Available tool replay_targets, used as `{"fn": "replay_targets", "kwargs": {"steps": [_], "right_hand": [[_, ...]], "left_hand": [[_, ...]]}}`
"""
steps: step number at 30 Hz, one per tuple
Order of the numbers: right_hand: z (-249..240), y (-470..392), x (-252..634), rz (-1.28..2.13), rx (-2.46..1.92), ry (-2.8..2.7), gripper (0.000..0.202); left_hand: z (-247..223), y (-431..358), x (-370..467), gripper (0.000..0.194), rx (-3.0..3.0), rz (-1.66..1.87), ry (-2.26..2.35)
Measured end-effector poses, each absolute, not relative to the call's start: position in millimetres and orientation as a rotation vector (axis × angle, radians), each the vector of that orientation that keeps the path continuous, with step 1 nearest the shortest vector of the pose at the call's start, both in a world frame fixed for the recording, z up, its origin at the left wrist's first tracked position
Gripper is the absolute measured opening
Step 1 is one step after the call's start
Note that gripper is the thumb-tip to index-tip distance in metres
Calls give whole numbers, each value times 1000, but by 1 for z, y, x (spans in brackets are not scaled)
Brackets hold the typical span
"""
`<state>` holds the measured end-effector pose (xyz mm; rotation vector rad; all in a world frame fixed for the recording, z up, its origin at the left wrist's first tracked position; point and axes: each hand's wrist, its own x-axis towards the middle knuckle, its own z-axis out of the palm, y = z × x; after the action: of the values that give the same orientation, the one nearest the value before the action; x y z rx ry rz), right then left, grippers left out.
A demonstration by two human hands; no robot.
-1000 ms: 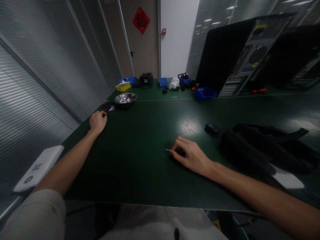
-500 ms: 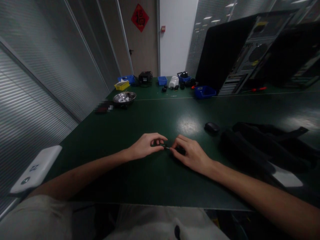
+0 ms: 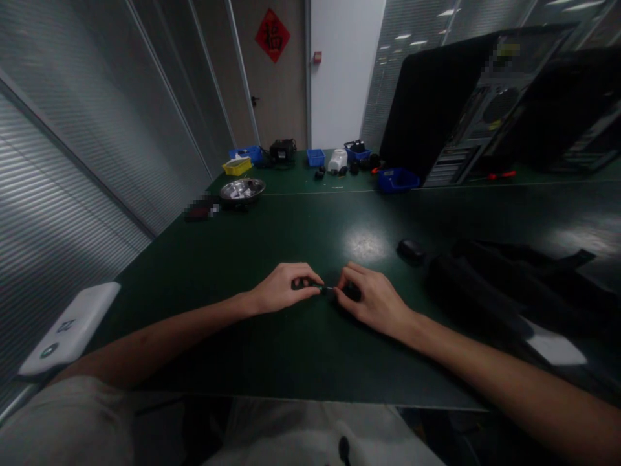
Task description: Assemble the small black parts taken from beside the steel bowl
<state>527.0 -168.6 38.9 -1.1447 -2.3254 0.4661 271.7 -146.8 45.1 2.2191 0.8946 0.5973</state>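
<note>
Just above the green tabletop (image 3: 272,239), my two hands nearly meet, fingertip to fingertip. Between them is a small dark piece with a thin, light end (image 3: 328,289), too small to name. My left hand (image 3: 286,285) is closed in a pinch on the dark part, with thumb and index finger together at its tip. My right hand (image 3: 371,294) also pinches, its thumb and fingertips at the light end. The curled fingers of both hands hide much of what they hold.
A black mouse (image 3: 411,250) and a black bag (image 3: 514,291) lie to the right. A steel bowl (image 3: 242,197) of small pieces stands at the far left. Blue bins (image 3: 398,180) and a computer case (image 3: 441,103) are at the back; a white device (image 3: 72,330) sits at the left edge.
My left index finger and thumb have closed together on the dark part. Both hands have shifted very slightly, and the light end between them shows more plainly.
</note>
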Motion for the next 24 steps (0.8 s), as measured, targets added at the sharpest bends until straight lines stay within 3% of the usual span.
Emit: {"fn": "replay_targets", "kwargs": {"steps": [24], "right_hand": [[33, -170, 519, 470, -1047, -2389, 6]], "left_hand": [[39, -142, 269, 25, 2240, 625, 854]]}}
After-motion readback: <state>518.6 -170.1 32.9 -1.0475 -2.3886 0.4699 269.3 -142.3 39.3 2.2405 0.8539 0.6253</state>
